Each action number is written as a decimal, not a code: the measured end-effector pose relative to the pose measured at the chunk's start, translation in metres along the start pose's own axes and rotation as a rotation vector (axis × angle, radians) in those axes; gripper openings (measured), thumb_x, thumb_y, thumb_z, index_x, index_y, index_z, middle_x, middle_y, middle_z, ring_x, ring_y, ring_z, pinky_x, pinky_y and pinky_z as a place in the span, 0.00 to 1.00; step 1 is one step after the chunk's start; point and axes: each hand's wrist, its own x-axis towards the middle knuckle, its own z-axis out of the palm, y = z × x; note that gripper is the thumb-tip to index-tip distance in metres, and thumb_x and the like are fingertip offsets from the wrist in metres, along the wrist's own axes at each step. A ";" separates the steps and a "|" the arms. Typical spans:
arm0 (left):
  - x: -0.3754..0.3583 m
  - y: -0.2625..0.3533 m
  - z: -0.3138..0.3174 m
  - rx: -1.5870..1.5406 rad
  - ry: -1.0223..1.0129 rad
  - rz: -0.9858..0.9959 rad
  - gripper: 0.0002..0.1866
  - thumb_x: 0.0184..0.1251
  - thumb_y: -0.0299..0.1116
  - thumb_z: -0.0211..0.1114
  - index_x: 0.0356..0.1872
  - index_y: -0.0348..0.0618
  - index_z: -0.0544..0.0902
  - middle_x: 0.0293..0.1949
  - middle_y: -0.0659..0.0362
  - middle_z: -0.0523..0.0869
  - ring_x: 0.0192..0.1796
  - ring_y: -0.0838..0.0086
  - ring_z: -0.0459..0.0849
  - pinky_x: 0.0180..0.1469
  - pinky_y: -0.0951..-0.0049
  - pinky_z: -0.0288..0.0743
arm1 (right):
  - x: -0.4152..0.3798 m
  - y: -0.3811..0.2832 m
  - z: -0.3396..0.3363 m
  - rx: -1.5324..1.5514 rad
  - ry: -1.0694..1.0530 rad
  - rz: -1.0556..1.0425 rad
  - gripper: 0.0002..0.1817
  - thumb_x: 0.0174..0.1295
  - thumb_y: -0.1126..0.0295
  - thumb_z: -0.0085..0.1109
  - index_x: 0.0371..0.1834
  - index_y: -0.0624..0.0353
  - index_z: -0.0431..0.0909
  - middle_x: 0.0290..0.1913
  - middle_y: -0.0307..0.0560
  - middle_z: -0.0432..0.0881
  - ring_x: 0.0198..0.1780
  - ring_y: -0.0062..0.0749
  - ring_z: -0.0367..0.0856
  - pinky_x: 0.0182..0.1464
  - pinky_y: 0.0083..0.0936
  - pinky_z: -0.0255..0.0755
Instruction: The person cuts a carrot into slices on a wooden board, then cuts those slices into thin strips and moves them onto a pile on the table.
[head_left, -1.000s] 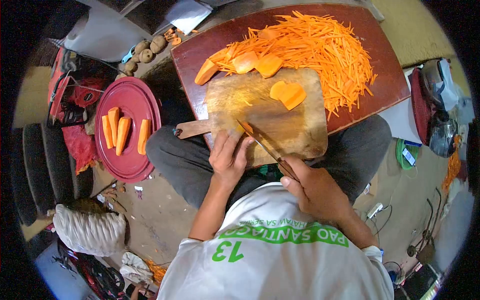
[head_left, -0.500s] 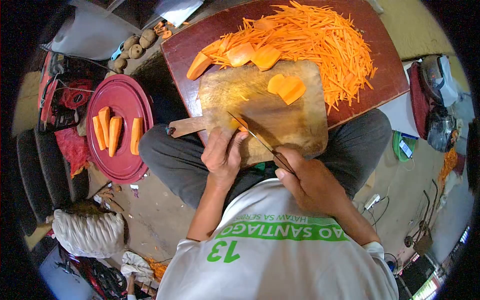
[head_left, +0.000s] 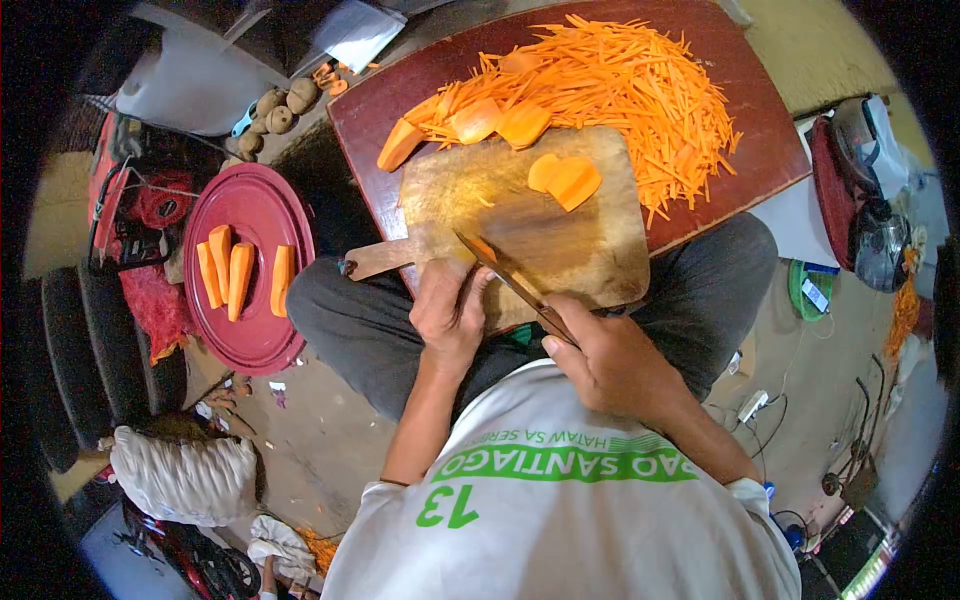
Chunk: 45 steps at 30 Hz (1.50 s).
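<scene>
- Left hand (head_left: 452, 312) at lower centre of frame, fingers curled down, pinning a small carrot piece (head_left: 484, 249) against the near edge of the wooden cutting board (head_left: 560, 235); piece mostly hidden under fingertips, only an orange sliver showing.
- Right hand (head_left: 612, 362) just right of and below the left, wrapped closed round the handle of a knife (head_left: 505, 277).
- Blade runs diagonally, tip toward upper left, handle toward lower right; flat of blade touching or just beside the left fingertips, exact contact not resolvable.
- Carrot piece sits directly at the blade tip, up and left of the right-hand grip; left hand the nearer of the two to it. Long axis of piece not readable.
- Board: pale worn wood, rounded corners, short handle pointing left; resting on a dark red tray (head_left: 780, 150) across the lap.
- Two flat carrot slabs (head_left: 563, 180) on the far part of the board, smooth cut faces, overlapping.
- Large heap of carrot strips (head_left: 640, 95) in the upper centre on the tray, thin, matchstick-like, loosely tangled.
- Thick carrot chunks (head_left: 490, 122) at the left edge of the heap.
- Round maroon lid (head_left: 262, 330) at left of frame, bearing several halved carrot lengths (head_left: 238, 275), side by side, roughly upright in frame.
</scene>
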 end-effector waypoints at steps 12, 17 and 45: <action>0.000 0.003 0.005 -0.028 0.020 -0.071 0.14 0.63 0.20 0.83 0.49 0.33 0.91 0.34 0.51 0.90 0.34 0.67 0.88 0.40 0.72 0.81 | 0.006 -0.008 -0.008 -0.011 0.092 -0.063 0.16 0.79 0.67 0.60 0.63 0.64 0.76 0.45 0.67 0.87 0.48 0.69 0.87 0.51 0.54 0.80; -0.002 0.003 0.004 -0.021 0.008 -0.111 0.13 0.64 0.21 0.83 0.48 0.33 0.91 0.35 0.50 0.91 0.35 0.66 0.89 0.42 0.71 0.82 | 0.015 0.005 0.000 -0.018 0.143 -0.163 0.15 0.80 0.65 0.59 0.61 0.63 0.77 0.43 0.68 0.86 0.48 0.70 0.87 0.49 0.53 0.79; -0.004 -0.005 -0.002 0.086 0.030 -0.034 0.15 0.69 0.16 0.70 0.56 0.32 0.86 0.48 0.45 0.89 0.47 0.55 0.89 0.52 0.63 0.82 | -0.019 0.055 0.002 0.148 0.327 -0.066 0.22 0.77 0.62 0.65 0.65 0.67 0.82 0.46 0.64 0.90 0.49 0.54 0.91 0.52 0.41 0.81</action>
